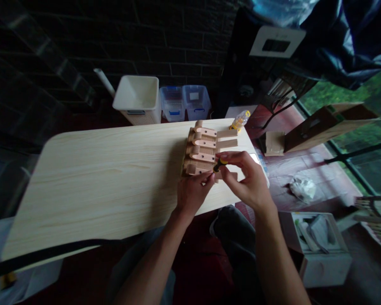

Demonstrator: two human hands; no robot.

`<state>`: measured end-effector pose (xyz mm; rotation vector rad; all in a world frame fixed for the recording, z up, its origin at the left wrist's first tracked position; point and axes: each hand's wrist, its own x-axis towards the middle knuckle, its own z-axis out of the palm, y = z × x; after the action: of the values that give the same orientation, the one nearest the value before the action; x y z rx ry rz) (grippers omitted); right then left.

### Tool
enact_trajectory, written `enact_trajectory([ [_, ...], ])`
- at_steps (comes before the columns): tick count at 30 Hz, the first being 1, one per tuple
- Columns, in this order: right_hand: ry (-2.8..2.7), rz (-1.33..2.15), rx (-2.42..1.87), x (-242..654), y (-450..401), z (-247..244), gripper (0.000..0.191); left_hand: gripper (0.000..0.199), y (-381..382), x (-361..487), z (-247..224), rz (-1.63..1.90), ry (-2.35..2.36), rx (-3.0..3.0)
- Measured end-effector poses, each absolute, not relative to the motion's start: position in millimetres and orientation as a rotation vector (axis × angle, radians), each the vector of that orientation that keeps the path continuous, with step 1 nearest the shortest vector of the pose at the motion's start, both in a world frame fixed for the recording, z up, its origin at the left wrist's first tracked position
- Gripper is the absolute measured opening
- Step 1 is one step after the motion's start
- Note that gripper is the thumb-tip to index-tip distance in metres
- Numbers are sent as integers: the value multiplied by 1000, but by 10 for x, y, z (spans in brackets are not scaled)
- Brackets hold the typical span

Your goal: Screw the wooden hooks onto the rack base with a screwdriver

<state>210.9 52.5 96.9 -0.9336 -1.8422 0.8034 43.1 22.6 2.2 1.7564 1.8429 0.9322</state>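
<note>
A wooden rack-like piece point(186, 149) lies near the right end of the table, with several light wooden arms that carry dark screw heads or holes. My right hand point(246, 178) grips a short yellow-and-black screwdriver point(220, 164) between thumb and fingers. The screwdriver slants down toward the nearest wooden arm point(194, 170). Close against its tip, my left hand point(195, 192) pinches its thumb and fingers together at that arm. Whatever lies between the left fingertips is too small to make out.
The pale table point(108, 182) stretches left. A clear bottle with yellow parts point(240, 120) stands at its far right corner. Behind the table are a white bin point(136, 95) and blue-tinted plastic boxes point(172, 103). To the right sit cardboard boxes point(320, 129) and a white box point(327, 267).
</note>
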Motion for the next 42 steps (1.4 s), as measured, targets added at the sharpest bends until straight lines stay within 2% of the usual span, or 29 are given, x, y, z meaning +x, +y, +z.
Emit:
enact_trajectory([
  [9, -1795, 654, -911, 2018, 574, 829, 14, 16, 244, 426, 69, 926, 1828, 1823],
  [15, -1759, 572, -987, 2045, 505, 500, 36, 24, 226, 451, 63, 923, 1843, 1763],
  [20, -1669, 626, -1016, 1970, 457, 288, 41, 28, 229, 434, 20, 883, 1891, 1820],
  [31, -1603, 555, -987, 1910, 423, 203, 50, 25, 252, 404, 86, 825, 1873, 1798],
  [42, -1615, 437, -984, 1927, 408, 144, 50, 21, 247, 386, 79, 830, 1822, 1723],
])
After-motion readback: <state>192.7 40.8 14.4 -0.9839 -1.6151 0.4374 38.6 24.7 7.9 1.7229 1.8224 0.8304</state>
